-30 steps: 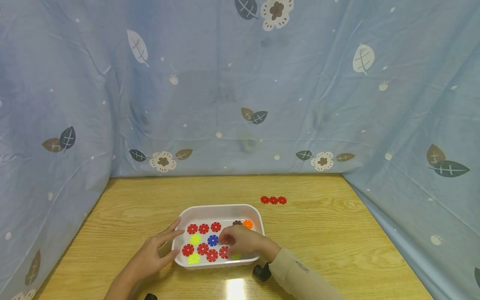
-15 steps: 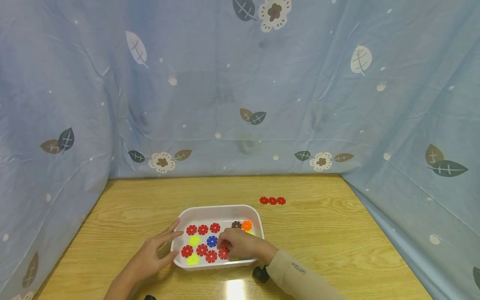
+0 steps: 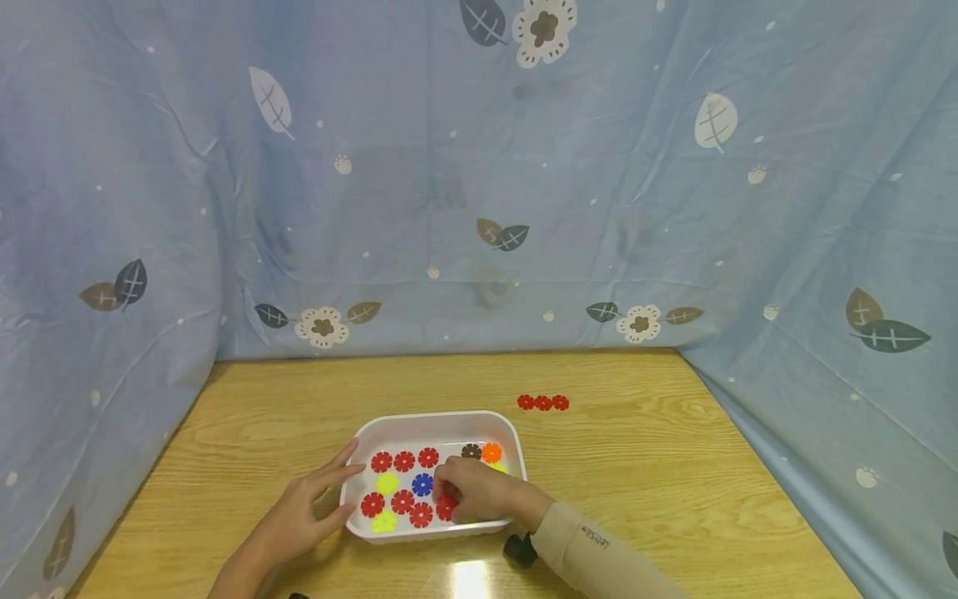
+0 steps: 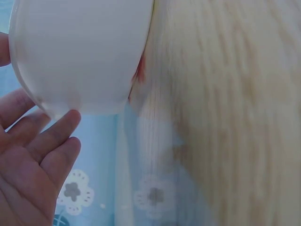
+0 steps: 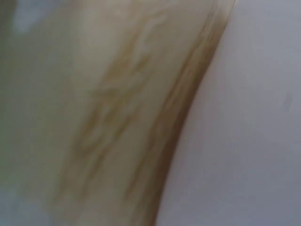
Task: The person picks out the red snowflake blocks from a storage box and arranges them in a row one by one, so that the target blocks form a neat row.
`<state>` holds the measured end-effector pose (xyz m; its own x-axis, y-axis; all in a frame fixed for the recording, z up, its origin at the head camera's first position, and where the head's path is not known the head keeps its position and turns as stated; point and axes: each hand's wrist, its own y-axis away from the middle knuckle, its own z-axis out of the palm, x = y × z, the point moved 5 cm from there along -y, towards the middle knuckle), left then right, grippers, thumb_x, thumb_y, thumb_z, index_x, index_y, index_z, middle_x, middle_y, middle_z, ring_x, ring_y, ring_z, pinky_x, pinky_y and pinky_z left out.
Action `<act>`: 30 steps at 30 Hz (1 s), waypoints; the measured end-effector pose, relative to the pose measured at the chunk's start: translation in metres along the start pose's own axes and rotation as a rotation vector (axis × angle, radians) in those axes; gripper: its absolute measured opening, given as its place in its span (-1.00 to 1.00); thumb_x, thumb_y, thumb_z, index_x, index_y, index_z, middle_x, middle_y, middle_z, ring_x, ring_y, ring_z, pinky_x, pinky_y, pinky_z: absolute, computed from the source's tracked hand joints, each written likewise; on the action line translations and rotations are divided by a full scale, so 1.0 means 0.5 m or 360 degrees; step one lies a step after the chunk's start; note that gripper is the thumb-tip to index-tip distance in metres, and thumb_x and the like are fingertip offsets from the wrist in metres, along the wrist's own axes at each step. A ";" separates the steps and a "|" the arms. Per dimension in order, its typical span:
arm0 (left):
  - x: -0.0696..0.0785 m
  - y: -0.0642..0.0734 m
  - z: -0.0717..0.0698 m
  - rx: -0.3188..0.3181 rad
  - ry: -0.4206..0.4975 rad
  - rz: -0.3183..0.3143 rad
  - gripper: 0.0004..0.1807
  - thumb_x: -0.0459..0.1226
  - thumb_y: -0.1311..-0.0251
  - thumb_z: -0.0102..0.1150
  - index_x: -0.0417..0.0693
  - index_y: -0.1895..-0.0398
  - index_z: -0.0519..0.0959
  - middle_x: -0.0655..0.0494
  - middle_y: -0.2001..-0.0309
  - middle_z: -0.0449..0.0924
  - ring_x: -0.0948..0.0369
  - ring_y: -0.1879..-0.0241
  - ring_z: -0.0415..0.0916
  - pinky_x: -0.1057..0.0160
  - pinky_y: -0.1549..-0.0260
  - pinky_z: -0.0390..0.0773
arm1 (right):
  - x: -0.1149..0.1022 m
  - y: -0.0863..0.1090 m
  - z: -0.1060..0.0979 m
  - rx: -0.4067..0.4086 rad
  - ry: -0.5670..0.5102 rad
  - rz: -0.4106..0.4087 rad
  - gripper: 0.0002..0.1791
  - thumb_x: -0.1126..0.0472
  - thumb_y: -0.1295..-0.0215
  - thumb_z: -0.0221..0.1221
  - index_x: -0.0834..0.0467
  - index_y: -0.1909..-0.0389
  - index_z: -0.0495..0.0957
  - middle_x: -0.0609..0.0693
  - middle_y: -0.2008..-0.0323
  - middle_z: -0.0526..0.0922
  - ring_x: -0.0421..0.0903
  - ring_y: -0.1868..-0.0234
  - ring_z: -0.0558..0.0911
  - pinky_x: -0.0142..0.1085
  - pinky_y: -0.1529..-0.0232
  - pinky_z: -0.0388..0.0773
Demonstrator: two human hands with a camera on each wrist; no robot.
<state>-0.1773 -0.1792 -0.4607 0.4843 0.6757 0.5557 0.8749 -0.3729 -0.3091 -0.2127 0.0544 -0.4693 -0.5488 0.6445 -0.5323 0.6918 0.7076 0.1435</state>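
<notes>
A white plastic tray (image 3: 419, 423) holds several flat, notched discs like snowflake building pieces. Most are red, such as this red disc (image 3: 421, 515); among them lie a blue disc (image 3: 422, 485), a brown disc (image 3: 471, 451), an orange disc (image 3: 491, 452) and a yellow disc (image 3: 387, 483). My left hand (image 3: 303, 507) touches the tray's left end with spread fingers; in the left wrist view, fingertips meet its outer wall. My right hand (image 3: 479, 489) reaches inside, fingers bent down around a red disc (image 3: 445, 509). I cannot tell whether they pinch it.
Behind the tray, a row of red discs (image 3: 543, 403) lies on the wooden table (image 3: 636, 466). A blue patterned curtain (image 3: 412, 183) encloses the back and sides. The right wrist view has the tray's outer wall (image 5: 244, 132) close up, without the hand.
My right hand has lowered slightly, its fingers closing in around a red disc and uncovering more of the brown one. My left hand keeps its place at the tray.
</notes>
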 end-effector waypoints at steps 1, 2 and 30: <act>0.000 0.000 0.000 -0.0002 0.0001 -0.0004 -0.53 -0.17 -0.09 0.31 0.02 -0.12 0.56 0.03 -0.37 0.28 0.04 -0.26 0.33 -0.03 -0.12 0.38 | 0.000 -0.001 0.000 -0.0001 0.0001 -0.0005 -0.67 0.39 0.10 0.35 -0.02 0.38 0.50 -0.22 0.40 0.42 -0.36 0.37 0.38 -0.58 0.34 0.42; 0.000 0.000 0.000 -0.0004 0.0000 -0.0007 -0.53 -0.17 -0.09 0.31 0.01 -0.12 0.56 0.03 -0.38 0.28 0.04 -0.26 0.33 -0.04 -0.12 0.38 | -0.001 -0.001 0.001 -0.0004 0.0001 -0.0008 -0.68 0.39 0.09 0.35 -0.02 0.38 0.50 -0.23 0.40 0.42 -0.36 0.37 0.38 -0.58 0.34 0.42; -0.004 0.000 -0.003 -0.0011 0.0024 -0.0019 -0.54 -0.15 -0.10 0.30 0.03 -0.12 0.56 0.06 -0.39 0.27 0.05 -0.27 0.30 0.01 -0.14 0.38 | 0.008 -0.002 -0.014 0.0083 -0.0478 0.0028 -0.70 0.45 -0.04 0.28 0.04 0.24 0.60 -0.23 0.34 0.59 -0.39 0.31 0.52 -0.54 0.19 0.55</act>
<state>-0.1784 -0.1814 -0.4606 0.4738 0.6706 0.5708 0.8806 -0.3691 -0.2972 -0.2188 0.0581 -0.4659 -0.3784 0.5366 -0.7542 0.7274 0.6763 0.1162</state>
